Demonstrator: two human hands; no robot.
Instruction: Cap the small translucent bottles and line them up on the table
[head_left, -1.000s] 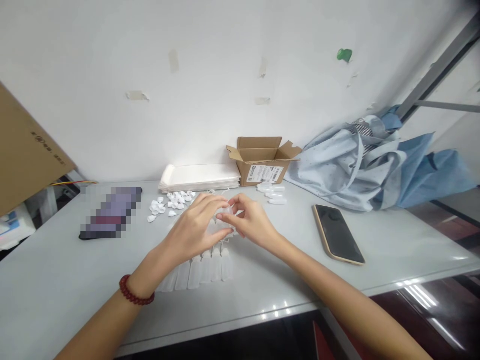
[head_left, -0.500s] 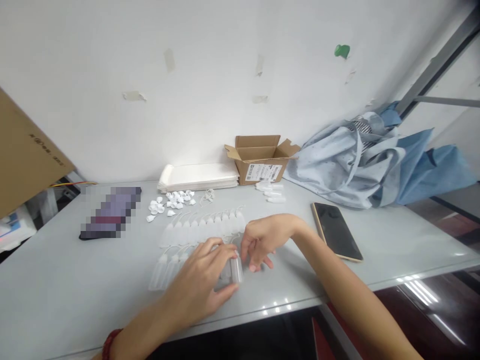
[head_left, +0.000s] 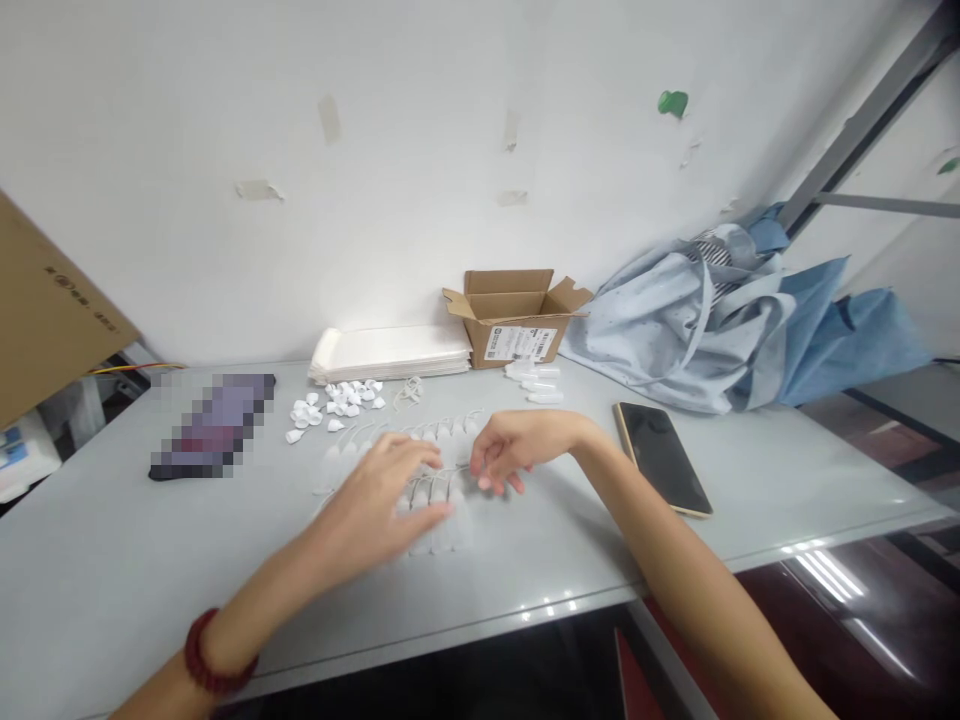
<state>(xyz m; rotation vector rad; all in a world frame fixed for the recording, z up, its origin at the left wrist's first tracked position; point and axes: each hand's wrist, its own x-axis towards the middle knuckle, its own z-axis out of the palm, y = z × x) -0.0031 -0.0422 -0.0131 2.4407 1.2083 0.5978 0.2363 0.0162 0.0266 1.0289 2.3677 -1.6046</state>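
Note:
Two rows of small translucent squeeze bottles (head_left: 442,520) with thin nozzles lie on the grey table (head_left: 112,560) before me. My left hand (head_left: 382,495) rests over the near row, fingers stretched flat across the bottles. My right hand (head_left: 514,450) sits at the right end of the rows, its fingers curled and pinching near a nozzle; what they grip is too small to name. A heap of small white caps (head_left: 334,405) lies behind the bottles to the left.
At the back stand an open cardboard box (head_left: 514,315), a stack of white trays (head_left: 390,350) and a few loose bottles (head_left: 534,380). A phone (head_left: 661,455) lies face up at right, beside blue cloth (head_left: 735,320). A blurred dark object (head_left: 214,425) lies left.
My left hand moved forward from the near table edge onto the near row of bottles. My right hand shifted slightly up to the row's right end. The view turned a little.

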